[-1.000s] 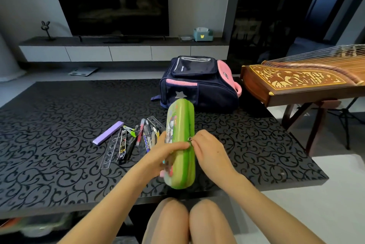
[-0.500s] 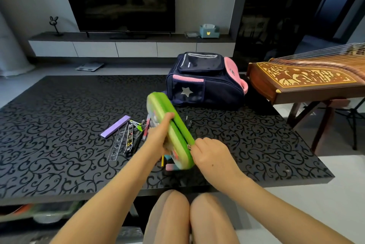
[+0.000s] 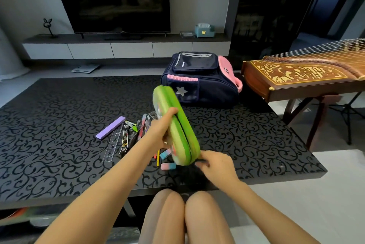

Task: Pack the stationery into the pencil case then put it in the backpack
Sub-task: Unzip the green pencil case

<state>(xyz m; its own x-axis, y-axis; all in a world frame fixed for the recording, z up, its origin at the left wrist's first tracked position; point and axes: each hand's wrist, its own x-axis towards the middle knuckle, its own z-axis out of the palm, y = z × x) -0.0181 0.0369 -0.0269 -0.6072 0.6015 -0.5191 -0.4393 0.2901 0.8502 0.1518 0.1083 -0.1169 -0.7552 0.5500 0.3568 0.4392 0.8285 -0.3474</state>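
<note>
Fingers of the left hand (image 3: 165, 129) wrap the green pencil case (image 3: 177, 127) mid-body, while the right hand (image 3: 215, 164) pinches its near end.

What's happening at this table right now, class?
A seated person holds a green pencil case on edge above the black table. The left hand grips its side while the right hand pinches at its near end, apparently working the zip. Rulers, pens and erasers lie loose on the table, not yet packed. The navy and pink backpack sits behind, seemingly closed.
</note>
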